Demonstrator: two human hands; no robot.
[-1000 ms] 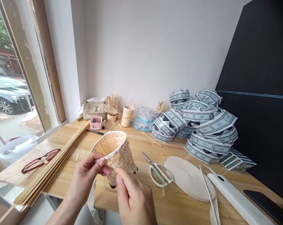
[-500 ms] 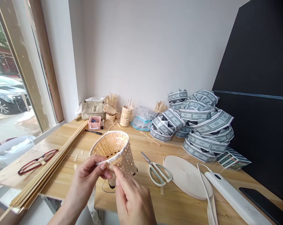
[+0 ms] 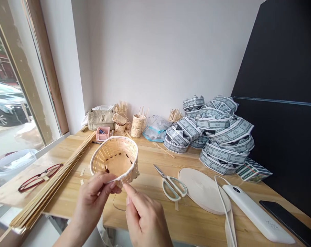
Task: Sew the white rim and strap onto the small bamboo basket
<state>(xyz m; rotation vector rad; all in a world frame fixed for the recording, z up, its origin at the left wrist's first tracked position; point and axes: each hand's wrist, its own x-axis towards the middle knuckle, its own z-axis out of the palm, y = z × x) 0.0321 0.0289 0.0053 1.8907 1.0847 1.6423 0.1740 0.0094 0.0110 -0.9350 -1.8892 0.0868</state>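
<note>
My left hand grips the rim of a small woven bamboo basket, held tilted above the wooden table with its open mouth toward me. A white binding wraps the rim, and dark stitches show on the basket floor inside. My right hand sits just below the rim, its thumb and forefinger pinched at the binding on a thin cord, which hangs down in a loop. The basket's underside is hidden.
Red-framed glasses and long bamboo strips lie to the left. To the right are scissors, a flat white tape roll, a long white device and a phone. Patterned paper crowns are heaped behind.
The basket has tipped from nearly upright toward me, and its inside and floor now show. My hands stay at the rim. The view has drifted slightly.
</note>
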